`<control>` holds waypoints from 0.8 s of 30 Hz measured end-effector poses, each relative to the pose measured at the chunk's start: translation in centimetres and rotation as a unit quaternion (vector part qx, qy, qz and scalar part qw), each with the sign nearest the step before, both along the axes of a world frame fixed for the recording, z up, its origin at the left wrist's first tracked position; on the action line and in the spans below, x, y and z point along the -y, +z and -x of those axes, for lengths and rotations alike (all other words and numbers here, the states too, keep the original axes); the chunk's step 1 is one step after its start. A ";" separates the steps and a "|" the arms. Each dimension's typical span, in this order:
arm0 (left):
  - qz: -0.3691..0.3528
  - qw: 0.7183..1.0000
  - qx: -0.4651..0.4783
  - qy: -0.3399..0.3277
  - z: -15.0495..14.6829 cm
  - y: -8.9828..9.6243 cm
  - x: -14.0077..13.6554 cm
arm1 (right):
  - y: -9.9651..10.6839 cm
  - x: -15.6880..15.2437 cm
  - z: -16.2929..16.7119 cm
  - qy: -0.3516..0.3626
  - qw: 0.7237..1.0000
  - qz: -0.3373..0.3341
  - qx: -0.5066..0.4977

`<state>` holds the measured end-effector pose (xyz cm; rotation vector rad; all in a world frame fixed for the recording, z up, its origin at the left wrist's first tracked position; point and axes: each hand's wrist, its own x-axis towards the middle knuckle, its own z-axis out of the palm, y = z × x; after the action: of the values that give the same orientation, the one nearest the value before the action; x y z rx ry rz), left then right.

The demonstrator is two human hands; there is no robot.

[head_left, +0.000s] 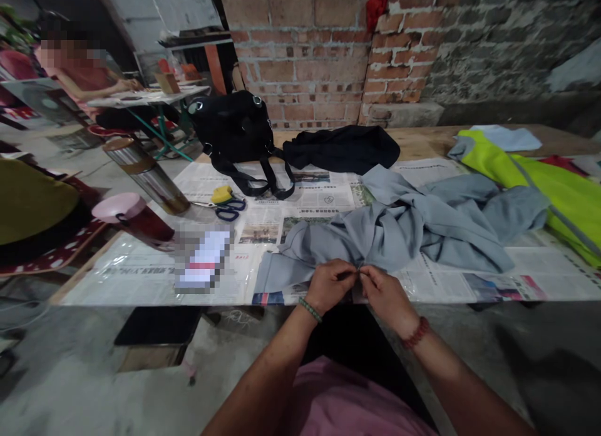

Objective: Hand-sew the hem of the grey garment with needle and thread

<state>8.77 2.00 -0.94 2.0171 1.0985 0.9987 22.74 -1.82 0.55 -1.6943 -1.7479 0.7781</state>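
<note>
A crumpled grey garment (394,229) lies on the newspaper-covered table in front of me. At its near edge, my left hand (331,286) is closed in a pinch, a green bead bracelet on the wrist. Fingertips almost touching it, my right hand (387,298) pinches too and wears a red bracelet. Whatever sits between the fingertips is too small to make out; the cloth's edge is right behind them. Left of the garment are scissors (229,209) with dark blue handles and a small yellow object (221,194) beside them.
On the left stand a steel flask (145,173), a pink-lidded cup (136,220) and a blurred-out phone-like object (204,261). Behind are a black backpack (235,129) and dark cloth (342,148). A neon-yellow garment (539,186) lies right. Another person (79,73) sits farther back.
</note>
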 end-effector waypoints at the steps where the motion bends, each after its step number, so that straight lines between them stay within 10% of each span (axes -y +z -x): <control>1: -0.001 1.000 0.003 0.002 0.0 -0.1 0.0 | -0.1 0.1 0.0 -0.003 1.000 -0.002 -0.003; 19: 0.001 1.000 0.010 -0.007 0.0 -0.4 0.1 | -0.2 0.4 -2.7 -0.028 0.999 -0.007 -0.036; 24: 0.006 1.000 0.030 -0.007 0.0 -0.6 0.1 | 0.8 -0.9 -4.7 -0.103 0.986 -0.123 -0.042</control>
<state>8.79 1.86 -1.55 1.9707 1.0546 1.0362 27.41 -0.93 1.36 -1.6177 -1.5135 0.5123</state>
